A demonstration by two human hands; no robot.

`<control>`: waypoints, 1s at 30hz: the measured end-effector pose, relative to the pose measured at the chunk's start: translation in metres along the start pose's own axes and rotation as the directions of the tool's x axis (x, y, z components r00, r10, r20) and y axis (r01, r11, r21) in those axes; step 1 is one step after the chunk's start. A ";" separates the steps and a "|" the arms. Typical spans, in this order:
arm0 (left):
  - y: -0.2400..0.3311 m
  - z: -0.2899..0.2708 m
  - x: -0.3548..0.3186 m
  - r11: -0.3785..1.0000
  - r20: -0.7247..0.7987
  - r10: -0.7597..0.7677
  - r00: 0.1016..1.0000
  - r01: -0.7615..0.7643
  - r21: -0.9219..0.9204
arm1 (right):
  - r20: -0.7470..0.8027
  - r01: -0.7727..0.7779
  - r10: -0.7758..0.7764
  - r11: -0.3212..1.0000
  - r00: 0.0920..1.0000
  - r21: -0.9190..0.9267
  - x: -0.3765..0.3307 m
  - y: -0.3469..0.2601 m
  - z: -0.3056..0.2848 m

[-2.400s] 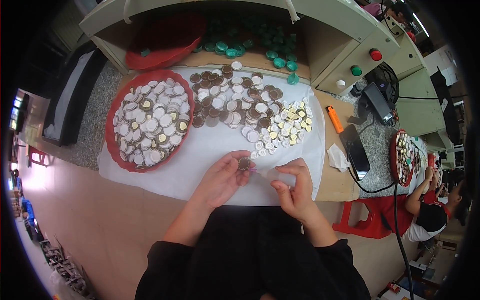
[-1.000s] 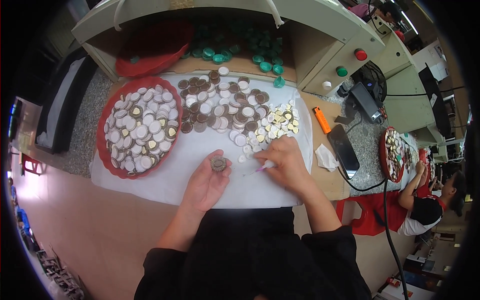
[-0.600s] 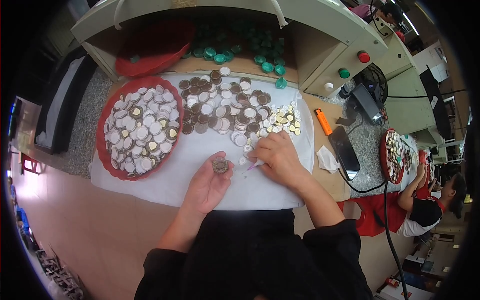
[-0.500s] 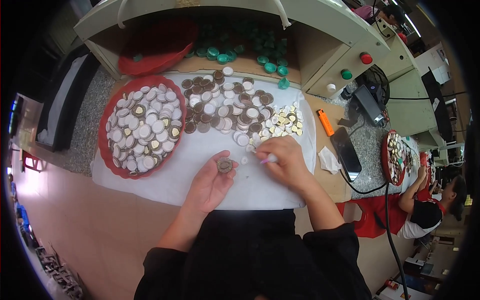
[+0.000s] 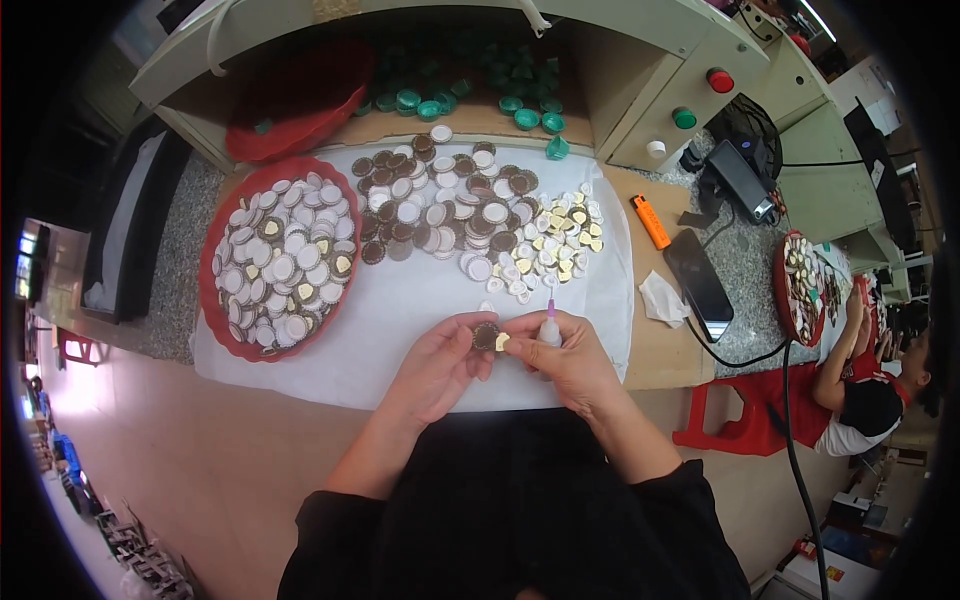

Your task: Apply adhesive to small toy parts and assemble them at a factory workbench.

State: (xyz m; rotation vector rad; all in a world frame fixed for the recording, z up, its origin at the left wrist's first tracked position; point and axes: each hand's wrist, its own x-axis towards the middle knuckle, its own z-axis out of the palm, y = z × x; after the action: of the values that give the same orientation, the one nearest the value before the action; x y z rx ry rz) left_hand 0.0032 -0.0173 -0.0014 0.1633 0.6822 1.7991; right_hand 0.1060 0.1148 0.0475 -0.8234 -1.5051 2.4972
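While the left hand [image 5: 438, 362] pinches a small brown scalloped disc [image 5: 486, 336] between thumb and fingertips, the right hand [image 5: 568, 358] meets it from three o'clock, its fingers closed around a small glue bottle with a pink nozzle [image 5: 549, 322] and a tiny gold piece [image 5: 502, 342] held right against the disc's edge. Both hands sit close together over the near part of a white sheet [image 5: 400, 310], at the six o'clock side of the work surface.

At twelve o'clock from the disc, further up the sheet, lies a loose heap of brown and white discs [image 5: 450, 205]; at about one o'clock from the hands is a smaller scatter of gold pieces [image 5: 558, 240]. At ten o'clock a red round tray [image 5: 222, 330] holds many white discs, a few with gold centres. Beyond it, at eleven o'clock, a red bowl [image 5: 300, 100] sits in the shadow under a shelf, and green caps [image 5: 470, 90] are piled at twelve o'clock behind the heap.

Off the sheet at two o'clock lie an orange lighter [image 5: 650, 221], a dark phone [image 5: 698, 284] and a crumpled white tissue [image 5: 660, 298], all near one another on the wooden edge. Far out at three o'clock another person [image 5: 860, 390] sits at a second red tray [image 5: 795, 290].
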 end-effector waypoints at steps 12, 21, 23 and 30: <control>0.000 0.002 -0.001 0.996 0.040 -0.010 0.999 0.007 0.085 | 0.002 -0.003 0.003 0.997 1.000 -0.076 0.007 0.004 0.003; -0.002 0.000 -0.002 0.998 0.036 0.008 0.999 -0.011 0.070 | -0.005 -0.055 0.055 0.996 0.998 -0.070 0.005 -0.001 0.005; -0.002 0.000 -0.002 0.997 0.033 0.012 0.999 -0.015 0.080 | 0.009 -0.037 0.038 0.996 0.999 -0.076 0.004 -0.002 0.006; -0.009 -0.003 -0.002 0.980 0.014 0.091 0.996 -0.092 0.179 | -0.024 -0.021 0.021 1.000 0.999 -0.005 0.008 0.008 0.008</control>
State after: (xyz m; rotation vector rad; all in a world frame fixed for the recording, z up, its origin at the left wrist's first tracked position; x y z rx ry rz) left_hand 0.0099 -0.0187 -0.0083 0.3251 0.8452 1.8232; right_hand 0.0965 0.1076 0.0401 -0.8711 -1.5041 2.4906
